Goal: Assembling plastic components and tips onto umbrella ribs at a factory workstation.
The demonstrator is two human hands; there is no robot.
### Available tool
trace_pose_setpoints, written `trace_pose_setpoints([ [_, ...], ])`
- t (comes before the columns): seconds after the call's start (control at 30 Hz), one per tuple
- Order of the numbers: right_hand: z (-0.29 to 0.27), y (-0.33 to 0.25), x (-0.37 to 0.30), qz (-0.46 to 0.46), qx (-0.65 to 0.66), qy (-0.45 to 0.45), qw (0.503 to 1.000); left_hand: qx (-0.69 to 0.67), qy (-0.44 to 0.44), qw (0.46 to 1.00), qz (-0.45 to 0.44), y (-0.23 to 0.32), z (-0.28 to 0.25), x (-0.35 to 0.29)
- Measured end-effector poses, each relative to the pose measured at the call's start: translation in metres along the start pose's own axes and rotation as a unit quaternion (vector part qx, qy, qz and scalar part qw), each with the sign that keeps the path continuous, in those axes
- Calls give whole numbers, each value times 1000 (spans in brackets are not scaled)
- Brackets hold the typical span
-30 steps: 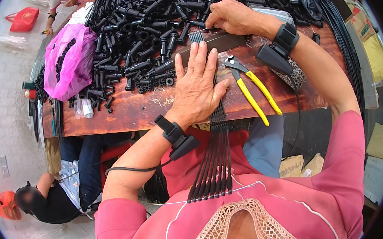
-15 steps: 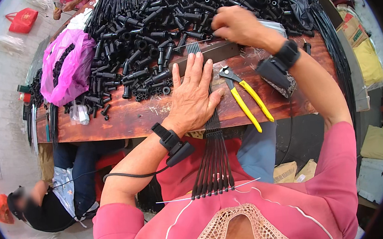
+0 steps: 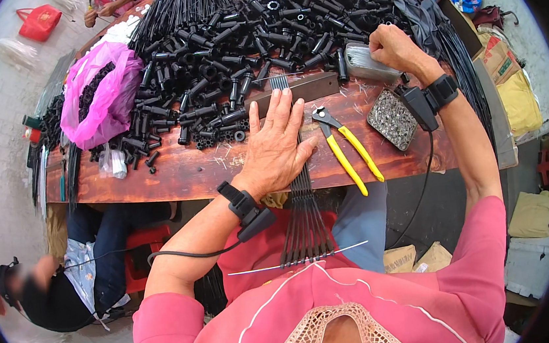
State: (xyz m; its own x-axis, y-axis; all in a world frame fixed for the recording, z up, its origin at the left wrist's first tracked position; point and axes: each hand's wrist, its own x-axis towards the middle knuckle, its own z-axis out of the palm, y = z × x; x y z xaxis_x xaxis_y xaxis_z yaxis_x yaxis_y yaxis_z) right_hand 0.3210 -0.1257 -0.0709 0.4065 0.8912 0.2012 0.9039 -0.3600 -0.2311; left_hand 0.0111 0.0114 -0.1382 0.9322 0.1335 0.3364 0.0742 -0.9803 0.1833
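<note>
My left hand [image 3: 276, 137] lies flat on a row of thin black rods [image 3: 303, 211], fingers stretched out. The rods run over the table edge toward my lap, where a thin pale wire [image 3: 248, 271] crosses their knobbed ends. Their far ends rest on a dark metal bar [image 3: 309, 89], with another thin wire across them. My right hand [image 3: 398, 50] is curled closed at the rim of a clear box [image 3: 362, 62] of thin, pale wire pieces. What its fingertips hold, if anything, is hidden. Between my hands lie end-cutting pliers [image 3: 350, 149] with yellow handles, untouched.
Black plastic tubes [image 3: 212, 71] are heaped across the wooden table [image 3: 189, 178]. A pink plastic bag [image 3: 97, 96] stands left, and a tray of small dark bits [image 3: 392, 120] lies right. Long black rods [image 3: 467, 80] line the right edge. Another person [image 3: 55, 292] sits at the left.
My right hand has moved right, from above the bar's far end to the clear box. The tray of small bits is now uncovered. My left hand stays flat on the rods.
</note>
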Motion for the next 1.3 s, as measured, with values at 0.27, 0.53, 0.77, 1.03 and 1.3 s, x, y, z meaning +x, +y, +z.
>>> trace_pose_setpoints([
  [0.27,-7,-6,-2,-34,2,75,997,6,-11,1000,-2,3,-1,-4],
  [0.53,33,-83,15,-113,106,-26,988,12,-24,1000,1,4,-2,-1],
  [0.77,49,-84,20,-130,146,-28,980,13,-35,999,-6,6,-4,0],
  [1.03,50,-81,19,-145,158,-37,976,19,-34,999,-4,6,-3,1],
  [1.3,50,-80,19,-159,166,-42,972,12,-41,999,-9,6,-4,1],
])
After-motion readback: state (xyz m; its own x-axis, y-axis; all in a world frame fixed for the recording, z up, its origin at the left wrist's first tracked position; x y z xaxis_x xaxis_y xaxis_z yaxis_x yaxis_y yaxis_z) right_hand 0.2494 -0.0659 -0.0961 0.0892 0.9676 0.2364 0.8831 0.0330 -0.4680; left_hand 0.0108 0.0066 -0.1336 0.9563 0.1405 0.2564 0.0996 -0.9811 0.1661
